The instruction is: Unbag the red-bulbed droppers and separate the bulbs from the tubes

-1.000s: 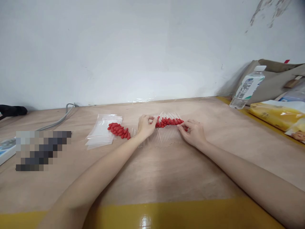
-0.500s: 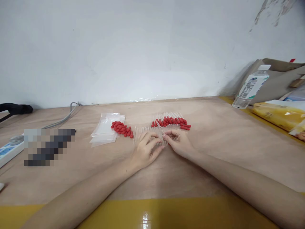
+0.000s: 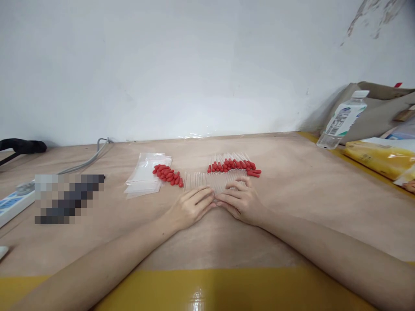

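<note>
My left hand point(image 3: 193, 208) and my right hand point(image 3: 243, 201) meet at the near ends of a row of clear glass tubes point(image 3: 196, 178) lying side by side on the table. Fingertips of both hands are drawn together there, almost touching; whatever is between them is too small to make out. Over the tubes, the right hand's outer fingers are bent and slightly apart. Beyond the row lie several glass droppers with red rubber bulbs point(image 3: 231, 164), bulbs toward me. Loose red rubber bulbs point(image 3: 168, 175) are heaped left of the tubes, partly on clear plastic bags point(image 3: 142, 172).
At left are a power strip point(image 3: 16, 205), a grey cable point(image 3: 87, 163), a black strap point(image 3: 24, 147) and a blurred-out dark object point(image 3: 69, 199). A water bottle point(image 3: 343, 121), a grey bag point(image 3: 372, 108) and a yellow packet point(image 3: 379, 157) stand at right. A wall runs behind the table.
The slanted glass tube in my right hand no longer shows. Both hands have come closer to me and together at the tubes' near ends, and the left fingers have drawn in.
</note>
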Motion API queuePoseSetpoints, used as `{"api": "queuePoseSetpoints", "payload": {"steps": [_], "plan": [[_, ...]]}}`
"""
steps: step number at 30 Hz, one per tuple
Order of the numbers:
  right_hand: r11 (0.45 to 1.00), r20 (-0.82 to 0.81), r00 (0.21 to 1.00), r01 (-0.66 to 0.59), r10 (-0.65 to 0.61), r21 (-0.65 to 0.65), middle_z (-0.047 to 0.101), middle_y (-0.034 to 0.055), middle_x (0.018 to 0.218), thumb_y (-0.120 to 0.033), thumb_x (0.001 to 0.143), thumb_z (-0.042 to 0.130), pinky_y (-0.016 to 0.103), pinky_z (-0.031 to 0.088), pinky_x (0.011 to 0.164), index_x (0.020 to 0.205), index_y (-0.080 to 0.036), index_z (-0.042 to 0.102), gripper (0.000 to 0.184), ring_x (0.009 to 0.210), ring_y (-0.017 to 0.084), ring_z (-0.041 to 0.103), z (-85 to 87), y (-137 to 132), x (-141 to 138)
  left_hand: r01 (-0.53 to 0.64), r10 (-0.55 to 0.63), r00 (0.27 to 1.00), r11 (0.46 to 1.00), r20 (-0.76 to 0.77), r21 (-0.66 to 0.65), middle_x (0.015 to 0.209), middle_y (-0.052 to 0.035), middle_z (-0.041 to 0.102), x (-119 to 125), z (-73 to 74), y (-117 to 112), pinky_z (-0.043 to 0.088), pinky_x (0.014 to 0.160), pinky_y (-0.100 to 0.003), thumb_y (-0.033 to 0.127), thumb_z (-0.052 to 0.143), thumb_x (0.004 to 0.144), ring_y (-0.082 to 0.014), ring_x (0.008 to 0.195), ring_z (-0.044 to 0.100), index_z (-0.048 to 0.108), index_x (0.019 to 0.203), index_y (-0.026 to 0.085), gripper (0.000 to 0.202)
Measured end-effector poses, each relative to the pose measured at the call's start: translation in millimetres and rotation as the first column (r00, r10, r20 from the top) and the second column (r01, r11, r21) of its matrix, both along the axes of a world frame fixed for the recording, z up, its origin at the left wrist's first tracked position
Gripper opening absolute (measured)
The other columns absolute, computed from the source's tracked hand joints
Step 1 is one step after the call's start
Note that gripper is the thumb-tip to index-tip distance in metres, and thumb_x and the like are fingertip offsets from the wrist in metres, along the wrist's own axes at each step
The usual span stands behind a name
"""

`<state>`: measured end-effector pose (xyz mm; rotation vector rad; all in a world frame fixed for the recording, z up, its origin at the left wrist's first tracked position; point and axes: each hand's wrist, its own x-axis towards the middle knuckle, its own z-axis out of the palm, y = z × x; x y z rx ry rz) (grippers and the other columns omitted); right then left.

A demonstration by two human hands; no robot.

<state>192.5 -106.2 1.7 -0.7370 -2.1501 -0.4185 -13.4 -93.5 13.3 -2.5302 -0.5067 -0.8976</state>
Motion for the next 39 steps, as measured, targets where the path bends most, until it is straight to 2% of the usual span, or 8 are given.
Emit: {"api": "queuePoseSetpoints", "payload": {"steps": [7,15,20,23,25,29,32,39], "plan": [[0.991,0.055,0.991,-0.126,0.124,0.039,0.068,0.0055,0.083,-0.017,0.085,0.049,0.03,0.051,0.077,0.094,-0.016,0.062,0.016,0.077,0.015,0.061,-1.9,0.6,0.8,0.039,-0.039,0.999,0.999,0.005,-0.021,0.092,-0.0059,0.068,0.2,1.7,-2.4,0.052,0.089,-0.032,0.017,0.048,0.085,-0.017,0.093,0.063,0.06,0.091,0.016,0.013],[0.976,0.094,0.98,-0.183,0.173,0.115,0.068,0.0075,0.091,-0.011,0.083,0.05,0.032,0.053,0.083,0.1,-0.014,0.06,0.02,0.088,0.017,0.063,-4.1,0.1,5.0,0.103,-0.093,0.993,0.979,0.066,-0.176,0.09,-0.0065,0.067,-4.0,-1.5,-6.1,0.05,0.092,-0.029,0.014,0.049,0.084,-0.0143,0.09,0.063,0.06,0.089,0.014,0.012],[0.981,0.093,0.983,-0.166,0.157,0.098,0.068,0.0047,0.095,-0.013,0.084,0.047,0.034,0.052,0.085,0.103,-0.02,0.061,0.024,0.093,0.016,0.062,-1.8,0.9,21.4,0.102,-0.076,0.991,0.962,0.112,-0.252,0.089,-0.0041,0.068,-14.7,-2.7,-1.0,0.05,0.091,-0.031,0.016,0.047,0.085,-0.0144,0.093,0.062,0.061,0.092,0.017,0.015],[0.997,-0.033,0.998,-0.058,0.06,0.052,0.068,0.0037,0.093,-0.017,0.083,0.05,0.035,0.052,0.083,0.099,-0.023,0.063,0.021,0.09,0.016,0.062,3.8,7.3,39.6,-0.016,0.063,0.981,0.968,0.182,-0.252,0.09,-0.0042,0.067,-28.1,-2.0,9.3,0.052,0.084,-0.032,0.02,0.048,0.085,-0.0156,0.089,0.063,0.062,0.091,0.019,0.016],[0.997,-0.141,0.987,0.076,-0.078,-0.016,0.068,0.0037,0.088,-0.022,0.082,0.053,0.034,0.051,0.077,0.095,-0.024,0.065,0.018,0.083,0.017,0.062,7.2,15.4,52.7,-0.127,0.188,0.954,0.959,0.234,-0.254,0.087,-0.0052,0.064,-36.0,-0.5,17.9,0.052,0.074,-0.029,0.023,0.047,0.086,-0.015,0.082,0.061,0.063,0.09,0.019,0.017],[0.914,-0.264,0.878,0.356,-0.399,-0.196,0.063,0.0054,0.078,-0.034,0.083,0.05,0.029,0.046,0.062,0.092,-0.023,0.067,0.022,0.067,0.015,0.057,8.2,35.9,80.2,-0.301,0.363,0.899,0.918,0.246,-0.257,0.078,-0.0045,0.051,-44.6,2.0,32.5,0.049,0.065,-0.027,0.02,0.04,0.087,-0.0138,0.073,0.053,0.058,0.106,0.017,0.026],[0.872,-0.273,0.846,0.37,-0.458,-0.32,0.06,0.0052,0.074,-0.036,0.08,0.052,0.028,0.044,0.058,0.095,-0.018,0.064,0.026,0.063,0.015,0.055,6.2,48.3,99.2,-0.329,0.382,0.9,0.911,0.209,-0.251,0.08,-0.0048,0.048,-46.4,2.0,38.5,0.048,0.066,-0.027,0.015,0.038,0.086,-0.0145,0.075,0.051,0.054,0.114,0.016,0.033],[0.756,-0.25,0.788,0.368,-0.563,-0.542,0.06,0.0041,0.065,-0.036,0.074,0.054,0.028,0.039,0.051,0.076,-0.017,0.063,0.021,0.053,0.014,0.05,6.0,58.1,119.2,-0.317,0.353,0.92,0.925,0.169,-0.21,0.075,-0.0037,0.054,-43.5,0.2,45.6,0.047,0.065,-0.025,0.016,0.041,0.085,-0.0142,0.072,0.055,0.059,0.087,0.017,0.019]]}}
